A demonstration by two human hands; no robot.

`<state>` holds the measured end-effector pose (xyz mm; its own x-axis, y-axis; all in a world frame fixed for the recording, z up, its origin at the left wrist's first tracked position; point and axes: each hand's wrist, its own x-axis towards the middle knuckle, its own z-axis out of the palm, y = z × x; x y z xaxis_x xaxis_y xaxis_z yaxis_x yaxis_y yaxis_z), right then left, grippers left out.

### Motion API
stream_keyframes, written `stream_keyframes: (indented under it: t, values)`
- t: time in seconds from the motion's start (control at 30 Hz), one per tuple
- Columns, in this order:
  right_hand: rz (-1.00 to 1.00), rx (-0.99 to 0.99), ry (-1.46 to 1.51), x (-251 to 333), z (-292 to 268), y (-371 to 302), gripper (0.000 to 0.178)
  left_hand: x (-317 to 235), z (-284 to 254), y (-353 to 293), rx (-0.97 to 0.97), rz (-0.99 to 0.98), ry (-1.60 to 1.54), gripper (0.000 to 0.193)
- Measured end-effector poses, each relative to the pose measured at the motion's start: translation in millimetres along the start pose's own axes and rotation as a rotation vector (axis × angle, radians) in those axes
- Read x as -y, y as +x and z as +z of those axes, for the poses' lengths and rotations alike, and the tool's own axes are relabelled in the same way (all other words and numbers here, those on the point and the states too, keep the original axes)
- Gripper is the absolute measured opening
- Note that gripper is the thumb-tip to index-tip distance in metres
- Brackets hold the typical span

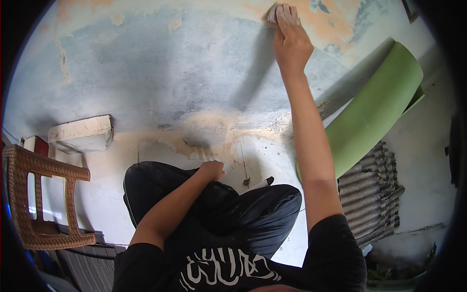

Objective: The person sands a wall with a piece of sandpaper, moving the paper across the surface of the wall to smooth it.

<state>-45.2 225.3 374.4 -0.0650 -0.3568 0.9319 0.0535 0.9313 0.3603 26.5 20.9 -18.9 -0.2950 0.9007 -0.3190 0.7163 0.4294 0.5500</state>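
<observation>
My right arm reaches up and forward. My right hand [292, 36] is closed round a folded piece of sandpaper [272, 13], greyish and small, pressed against the wall [146, 58]. The wall's paint is worn to blue-grey, with orange and pale patches around the hand. My left hand [212, 171] rests by my bent knee in dark trousers, fingers curled in, and nothing shows in it. Pale orange dust [209, 124] lies along the foot of the wall in front of me.
A brown woven-pattern plastic stool [73, 194] stands at left, near a pale block [82, 134] against the wall. On the right, a rolled green mat [369, 107] leans beside grey corrugated sheets [372, 187]. A small dark scrap [246, 182] lies on the white tiled floor [114, 180].
</observation>
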Motion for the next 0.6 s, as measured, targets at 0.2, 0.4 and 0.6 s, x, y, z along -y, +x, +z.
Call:
stream_keyframes:
  t: [0.2, 0.4, 0.6]
  values:
    - [0.016, 0.062, -0.073, 23, 4, -62, 0.039, -4, 4, -7, 0.107, 0.011, 0.02, 0.043]
    - [0.082, 0.243, 0.028, 40, -16, -111, 0.04, -5, 0, -5, 0.095, 0.005, 0.021, 0.041]
    - [0.048, 0.405, 0.083, 41, -41, -104, 0.043, 8, 6, -5, 0.099, 0.016, 0.025, 0.045]
